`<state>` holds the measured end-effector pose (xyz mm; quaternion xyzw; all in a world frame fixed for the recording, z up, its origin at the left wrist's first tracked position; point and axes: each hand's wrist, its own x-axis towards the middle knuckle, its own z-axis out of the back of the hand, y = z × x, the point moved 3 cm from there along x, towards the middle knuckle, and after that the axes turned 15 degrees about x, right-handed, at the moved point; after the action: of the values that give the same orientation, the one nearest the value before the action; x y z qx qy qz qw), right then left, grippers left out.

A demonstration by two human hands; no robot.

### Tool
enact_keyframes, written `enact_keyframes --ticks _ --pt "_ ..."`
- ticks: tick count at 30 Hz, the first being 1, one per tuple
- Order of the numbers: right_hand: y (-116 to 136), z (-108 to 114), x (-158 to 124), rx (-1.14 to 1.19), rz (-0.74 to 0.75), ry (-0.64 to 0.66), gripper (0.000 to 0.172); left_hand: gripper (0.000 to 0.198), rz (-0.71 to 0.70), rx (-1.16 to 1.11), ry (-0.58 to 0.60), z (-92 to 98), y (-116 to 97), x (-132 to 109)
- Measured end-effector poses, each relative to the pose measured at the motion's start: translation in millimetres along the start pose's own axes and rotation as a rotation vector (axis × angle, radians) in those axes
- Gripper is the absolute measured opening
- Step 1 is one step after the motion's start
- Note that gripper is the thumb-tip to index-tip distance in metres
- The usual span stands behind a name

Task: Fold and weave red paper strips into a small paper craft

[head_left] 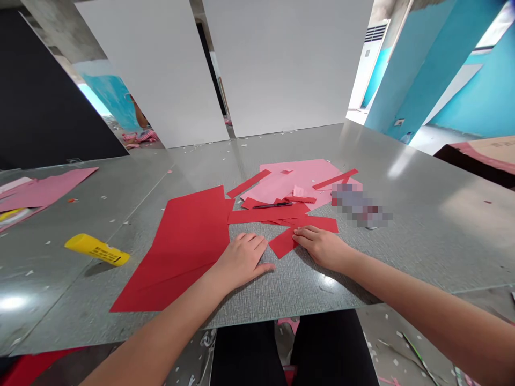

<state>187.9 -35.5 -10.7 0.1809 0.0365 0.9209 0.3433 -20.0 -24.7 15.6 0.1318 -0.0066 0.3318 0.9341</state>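
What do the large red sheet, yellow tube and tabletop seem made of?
Large red sheet: matte paper or thin card, by its thin, glare-free surface. Yellow tube: probably smooth plastic, from its even, rounded surface. Tabletop: perhaps glossy glass, given its bright reflections.

bare tabletop (434, 236) at the frame's right leaves a passage; loose red strips (265, 215) clutter the centre; a yellow tube (97, 250) obstructs the lower left; white panels (289, 64) wall off the top.
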Motion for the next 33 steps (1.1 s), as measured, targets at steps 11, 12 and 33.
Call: enact_keyframes --ticks 11,12,33 --pt "1.4 -1.5 0.0 -0.001 0.026 -0.042 0.033 0.028 -0.034 -0.019 -0.101 0.8 -21.9 31.0" --pt "0.8 -0.8 0.0 0.02 0.026 -0.055 0.034 0.028 -0.057 -0.023 -0.091 -2.2 -26.4 34.4" --pt "-48.8 20.0 0.5 1.025 -0.739 -0.504 0.041 0.038 -0.058 -0.096 -0.027 -11.2 -35.6 39.3"
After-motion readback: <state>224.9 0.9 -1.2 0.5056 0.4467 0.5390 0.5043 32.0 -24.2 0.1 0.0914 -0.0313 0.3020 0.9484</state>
